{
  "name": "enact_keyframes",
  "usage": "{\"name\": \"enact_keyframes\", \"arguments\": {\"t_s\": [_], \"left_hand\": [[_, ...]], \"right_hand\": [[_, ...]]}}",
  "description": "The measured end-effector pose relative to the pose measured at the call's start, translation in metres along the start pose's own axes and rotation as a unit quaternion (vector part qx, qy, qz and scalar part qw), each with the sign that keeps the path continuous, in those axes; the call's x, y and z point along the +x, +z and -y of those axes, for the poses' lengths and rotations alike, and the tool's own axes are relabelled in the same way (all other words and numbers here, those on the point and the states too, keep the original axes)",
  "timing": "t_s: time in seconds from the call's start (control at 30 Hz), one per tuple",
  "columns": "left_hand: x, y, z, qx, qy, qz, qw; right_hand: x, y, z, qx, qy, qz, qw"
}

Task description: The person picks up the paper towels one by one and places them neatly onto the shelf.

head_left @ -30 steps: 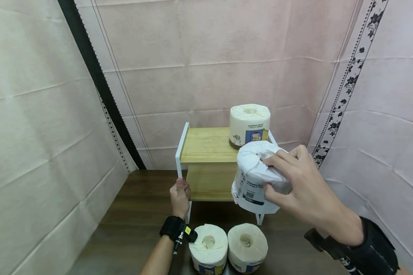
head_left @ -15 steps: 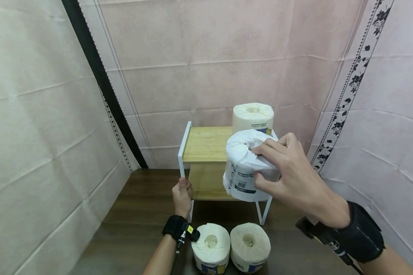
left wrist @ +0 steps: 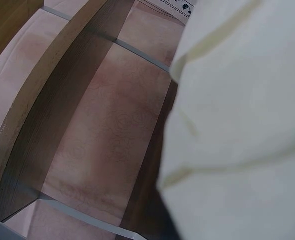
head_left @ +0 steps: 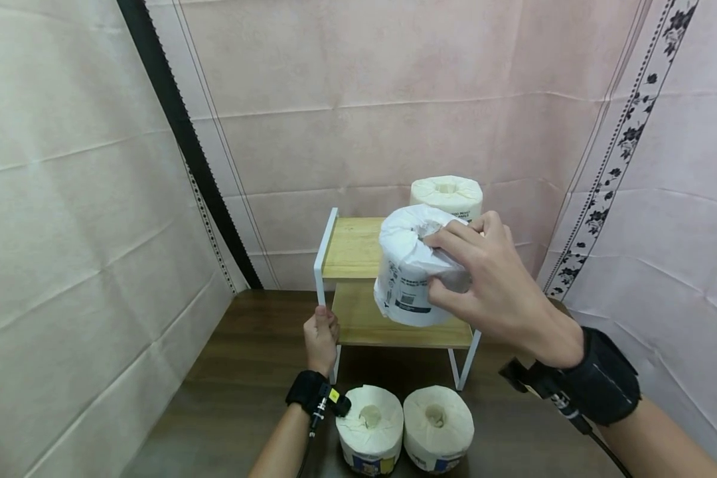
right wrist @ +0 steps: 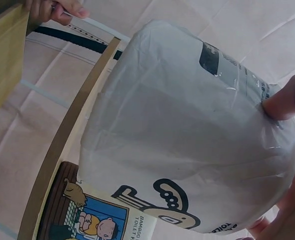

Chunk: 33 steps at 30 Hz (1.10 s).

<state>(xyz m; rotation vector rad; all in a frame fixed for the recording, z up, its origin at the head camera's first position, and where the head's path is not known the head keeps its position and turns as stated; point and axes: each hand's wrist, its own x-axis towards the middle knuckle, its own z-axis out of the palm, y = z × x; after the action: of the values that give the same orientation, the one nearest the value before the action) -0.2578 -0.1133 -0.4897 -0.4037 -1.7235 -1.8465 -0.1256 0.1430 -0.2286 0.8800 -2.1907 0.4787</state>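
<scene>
My right hand (head_left: 484, 272) pinches a white-wrapped toilet roll (head_left: 409, 285) by its top and side. This roll hangs tilted in front of the two-tier wooden shelf (head_left: 355, 249). In the right wrist view the wrapped toilet roll (right wrist: 187, 120) fills the middle, with the thumb (right wrist: 287, 100) pressing its side. My left hand (head_left: 321, 338) grips the white metal side frame of the shelf. On the upper board stands a cream-wrapped toilet roll (head_left: 445, 192), partly hidden behind the held one. In the left wrist view a pale wrapped roll (left wrist: 242, 120) covers the right half.
Two toilet rolls, a left one (head_left: 370, 425) and a right one (head_left: 437, 425), stand side by side on the brown table (head_left: 215, 398) before the shelf. Pale cloth (head_left: 394, 79) hangs behind and on both sides. Cables run from both wrist cameras.
My right hand has carried the white-wrapped roll up and to the left, from the shelf's right front to before its upper board. The left hand keeps its grip on the frame.
</scene>
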Motion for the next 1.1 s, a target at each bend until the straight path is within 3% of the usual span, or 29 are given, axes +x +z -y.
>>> {"name": "enact_keyframes", "arguments": {"t_s": [0.4,0.73,1.1], "left_hand": [[0.009,0.002,-0.004,-0.004,0.028,0.010,0.9996],[0.007,-0.001,-0.002,-0.008,0.028,0.008,0.9996],[0.002,0.000,0.000,-0.015,0.018,0.004,0.9997]], "right_hand": [[0.029,0.018,-0.010,-0.009,-0.023,0.000,1.000],[0.060,0.038,-0.018,-0.025,-0.011,0.017,0.999],[0.076,0.053,-0.030,-0.025,0.004,0.047,0.999]]}}
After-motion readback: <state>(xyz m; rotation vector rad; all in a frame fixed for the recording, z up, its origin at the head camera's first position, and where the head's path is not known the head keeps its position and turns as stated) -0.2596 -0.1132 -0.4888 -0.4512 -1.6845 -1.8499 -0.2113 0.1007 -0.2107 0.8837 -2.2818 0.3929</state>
